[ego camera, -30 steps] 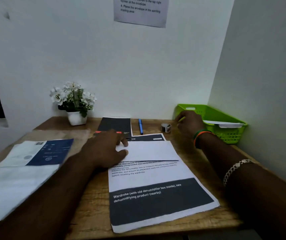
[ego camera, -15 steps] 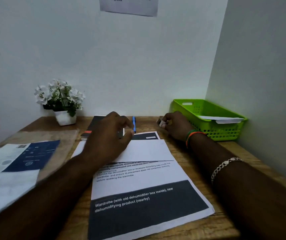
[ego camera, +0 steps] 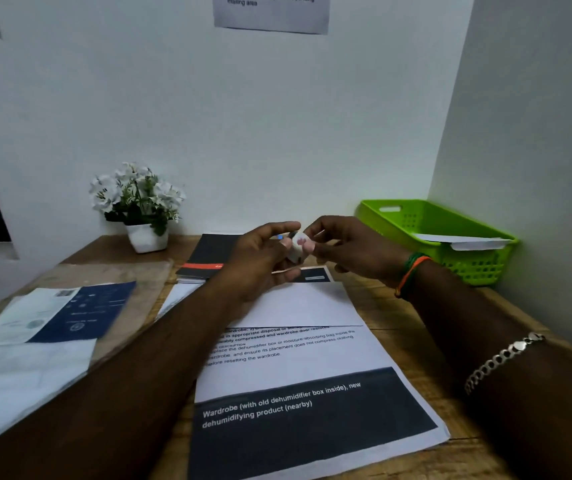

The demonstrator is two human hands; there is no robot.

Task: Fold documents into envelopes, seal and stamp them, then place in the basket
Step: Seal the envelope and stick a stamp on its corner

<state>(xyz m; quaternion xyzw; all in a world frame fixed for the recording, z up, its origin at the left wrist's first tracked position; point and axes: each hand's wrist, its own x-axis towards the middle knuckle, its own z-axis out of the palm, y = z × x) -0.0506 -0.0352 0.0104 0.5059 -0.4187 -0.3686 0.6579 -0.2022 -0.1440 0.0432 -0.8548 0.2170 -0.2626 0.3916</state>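
Observation:
Both hands meet above the desk's middle around a small white roll of stamps [ego camera: 299, 244] with a reddish mark on it. My right hand [ego camera: 350, 249] pinches the roll from the right; my left hand [ego camera: 263, 258] has its fingertips on it from the left. Below them a white envelope [ego camera: 303, 304] lies on a printed document [ego camera: 298, 393] with a dark band. The green basket [ego camera: 426, 220] stands at the back right corner with a white envelope [ego camera: 464, 240] inside.
A potted white flower [ego camera: 139, 206] stands at the back left. A dark booklet [ego camera: 208, 254] lies behind the hands. More papers and a blue-and-white sheet [ego camera: 55, 313] cover the left side. Walls close off the back and right. A notice [ego camera: 270, 10] hangs above.
My right hand picked the small roll up from near the basket and carried it to the middle. My left hand lifted off the envelope and came up to meet it.

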